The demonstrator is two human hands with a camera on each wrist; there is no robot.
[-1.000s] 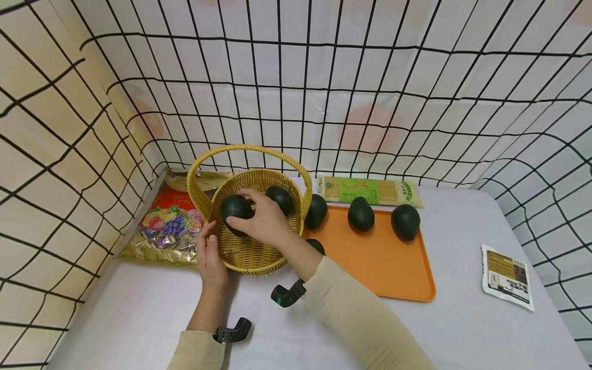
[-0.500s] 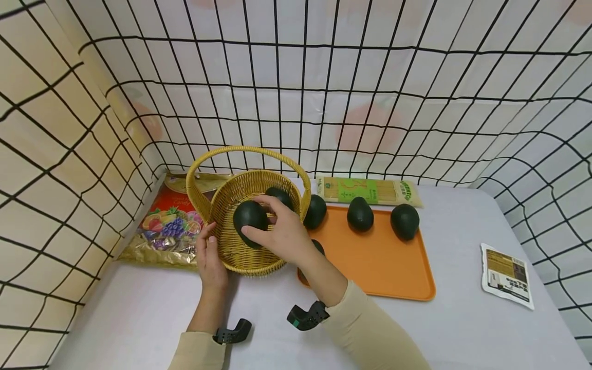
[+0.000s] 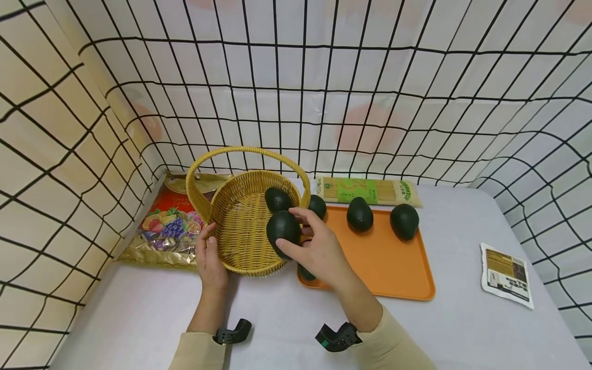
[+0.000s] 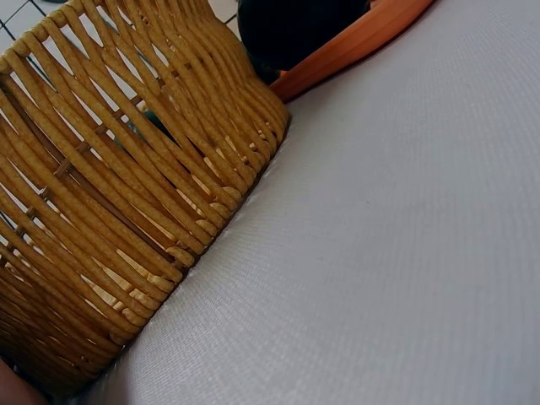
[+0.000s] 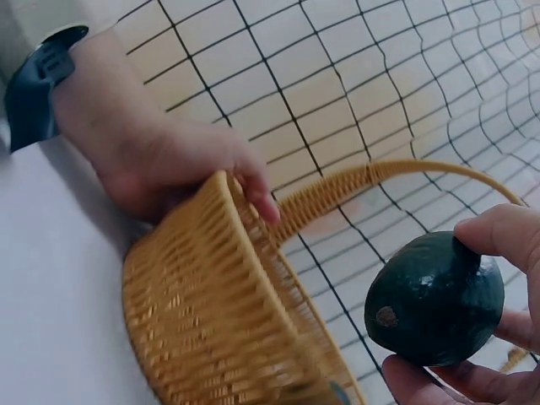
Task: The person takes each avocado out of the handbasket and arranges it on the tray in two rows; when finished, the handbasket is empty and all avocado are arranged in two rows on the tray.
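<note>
My right hand [image 3: 321, 252] pinches a dark green avocado [image 3: 281, 231] between thumb and fingers, above the right rim of the wicker basket [image 3: 250, 241]. The right wrist view shows this avocado [image 5: 430, 295] clear of the basket, its stem scar visible. My left hand [image 3: 214, 267] grips the basket's left rim, its fingers bent over the edge. One other avocado [image 3: 276, 198] lies inside at the basket's right side. On the orange tray [image 3: 370, 262] to the right are several more, among them an upright-looking avocado [image 3: 359, 215]; one at the left edge is partly covered by my right hand.
Behind the tray lies a pack of noodles [image 3: 365, 190]. A red and gold candy bag [image 3: 173, 226] is left of the basket, partly behind it. A small white-edged pouch [image 3: 507, 276] lies far right. Black wire mesh [image 3: 302, 97] encloses the back and sides; the basket's handle [image 3: 247, 149] arches upward.
My right hand has carried the avocado rightward, from the left inside of the basket to its right rim. My left hand and the basket have stayed in place.
</note>
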